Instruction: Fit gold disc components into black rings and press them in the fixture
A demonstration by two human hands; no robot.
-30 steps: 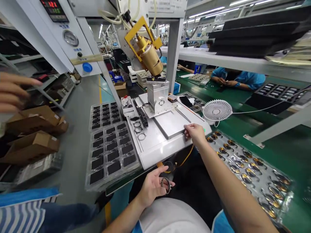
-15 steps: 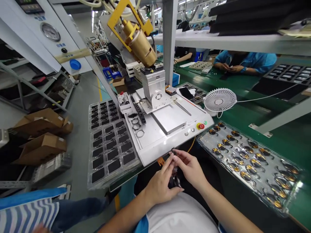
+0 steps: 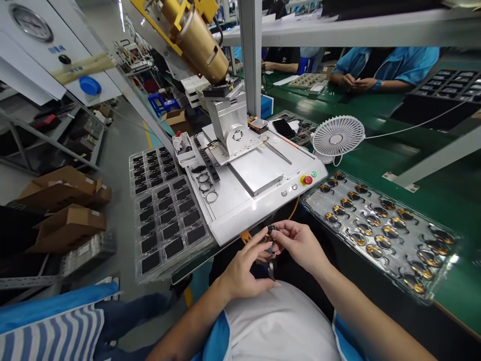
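Note:
Close to my body, in front of the white machine (image 3: 240, 215), my left hand (image 3: 246, 268) and my right hand (image 3: 298, 245) meet around a small dark round part (image 3: 272, 230). The fingertips of both hands pinch it. Below it, a dark piece with a shiny metal rim (image 3: 270, 269) shows between my left thumb and fingers; how it joins the round part is hidden. To the right lies a clear tray (image 3: 347, 235) of round parts with orange faces and dark cables. Two trays of black square pieces (image 3: 171, 225) stand to the left.
A white fan (image 3: 336, 138) stands right of the machine, near its red button (image 3: 307, 180). Tweezers (image 3: 278, 151) and several rings (image 3: 211, 196) lie on the machine, below a gold cylinder (image 3: 205, 47). Co-workers sit across the green table (image 3: 370, 160); a person in stripes (image 3: 56, 333) is at lower left.
The view has shifted, so the machine appears higher and further left. My fingers have moved around the round part, which now shows more of its face.

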